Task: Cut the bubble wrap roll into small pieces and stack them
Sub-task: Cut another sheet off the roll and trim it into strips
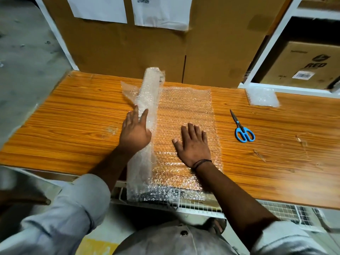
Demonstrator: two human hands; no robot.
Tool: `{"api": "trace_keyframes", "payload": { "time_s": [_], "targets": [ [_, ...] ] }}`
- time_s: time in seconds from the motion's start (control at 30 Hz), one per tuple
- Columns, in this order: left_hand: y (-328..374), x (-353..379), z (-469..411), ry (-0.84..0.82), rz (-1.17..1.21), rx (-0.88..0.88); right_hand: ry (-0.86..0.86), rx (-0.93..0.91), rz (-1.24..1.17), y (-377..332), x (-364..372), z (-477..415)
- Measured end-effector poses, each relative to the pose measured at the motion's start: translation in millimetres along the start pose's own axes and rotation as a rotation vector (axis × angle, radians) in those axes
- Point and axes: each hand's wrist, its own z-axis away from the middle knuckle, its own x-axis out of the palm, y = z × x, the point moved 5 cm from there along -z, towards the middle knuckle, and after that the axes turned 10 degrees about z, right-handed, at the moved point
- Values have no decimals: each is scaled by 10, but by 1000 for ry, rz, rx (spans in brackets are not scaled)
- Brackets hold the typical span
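A bubble wrap roll (pixel 150 92) lies front to back across the wooden table (pixel 73 111). An unrolled sheet (pixel 185 107) spreads from it to the right and hangs over the table's near edge. My left hand (pixel 135 130) rests against the roll's left side with straight fingers. My right hand (pixel 194 143) presses flat on the sheet, fingers spread. Blue-handled scissors (pixel 242 129) lie shut on the table to the right of the sheet. A stack of cut bubble wrap pieces (pixel 263 97) sits at the far right of the table.
Large cardboard boxes (pixel 147 45) stand behind the table with white papers taped on them. A white shelf (pixel 272 41) at the right holds another box (pixel 301 65). A white wire rack (pixel 202 205) runs under the table's near edge.
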Motion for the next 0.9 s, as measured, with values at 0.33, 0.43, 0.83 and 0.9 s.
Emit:
{"api": "trace_keyframes", "payload": {
  "time_s": [0.33,0.43,0.83,0.9],
  "targets": [
    [-188,-480,-529,40,29,-176,-18,3,16,8,14,-11],
    [102,-366,-375,39,-90,-63,-24,19,3,17,24,-22],
    [-100,280,12,-5,-185,94,-51,69,13,77,-3,-8],
    [-105,277,-32,5,-171,111,-52,89,7,86,-10,6]
  ]
}}
